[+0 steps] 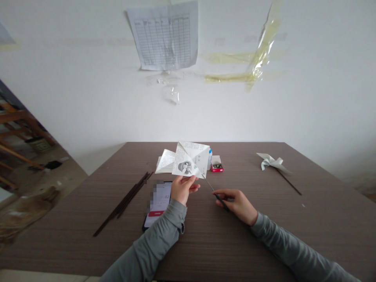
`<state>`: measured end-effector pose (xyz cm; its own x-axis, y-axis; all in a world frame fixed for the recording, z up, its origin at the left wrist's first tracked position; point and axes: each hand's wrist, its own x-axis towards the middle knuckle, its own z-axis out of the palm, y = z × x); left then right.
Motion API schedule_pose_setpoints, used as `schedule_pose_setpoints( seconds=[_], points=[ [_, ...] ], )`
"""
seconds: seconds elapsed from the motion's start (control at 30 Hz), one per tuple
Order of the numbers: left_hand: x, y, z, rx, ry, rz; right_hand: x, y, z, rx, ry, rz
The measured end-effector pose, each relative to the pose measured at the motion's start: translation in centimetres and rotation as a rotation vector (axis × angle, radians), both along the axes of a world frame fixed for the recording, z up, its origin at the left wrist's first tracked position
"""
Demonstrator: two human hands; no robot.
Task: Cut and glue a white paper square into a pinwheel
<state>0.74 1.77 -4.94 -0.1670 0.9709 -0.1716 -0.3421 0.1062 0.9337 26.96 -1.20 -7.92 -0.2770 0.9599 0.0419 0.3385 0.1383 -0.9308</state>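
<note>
My left hand [182,189] pinches the lower edge of a square sheet of printed paper [195,156], holding it up above the table. Diagonal creases cross the sheet, and a dark printed picture shows at its lower left. Gripped in my right hand [238,204] is what looks like a pair of scissors [209,184], seen nearly edge-on, with a slim metal blade and dark handle. Its tip meets the sheet's lower right corner, in line with a crease. The handle loops are hidden by my fingers.
On the brown table [205,250] lie dark thin sticks [126,201], a phone [160,196], and more printed paper [164,161]. Behind the held sheet stand a blue-capped bottle [210,156] and a small red box [217,166] of metal pins. A paper pinwheel [272,161] on a stick lies right.
</note>
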Motion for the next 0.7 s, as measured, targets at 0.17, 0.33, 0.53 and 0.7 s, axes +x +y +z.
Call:
schedule_pose_setpoints(
  seconds=[0.17,0.33,0.53,0.7],
  points=[
    [-0.03,-0.09,0.03,0.012,-0.008,-0.009,-0.04,-0.06,0.01,0.011,0.005,-0.005],
    [0.00,-0.12,0.08,0.009,0.005,-0.011,-0.07,-0.05,-0.21,0.019,-0.012,-0.007],
    [0.08,-0.16,0.26,-0.006,0.024,0.017,-0.03,-0.03,0.05,0.031,-0.014,-0.004],
    [-0.01,-0.15,0.20,0.003,0.021,0.008,-0.12,-0.19,0.38,0.014,0.000,0.013]
  ],
)
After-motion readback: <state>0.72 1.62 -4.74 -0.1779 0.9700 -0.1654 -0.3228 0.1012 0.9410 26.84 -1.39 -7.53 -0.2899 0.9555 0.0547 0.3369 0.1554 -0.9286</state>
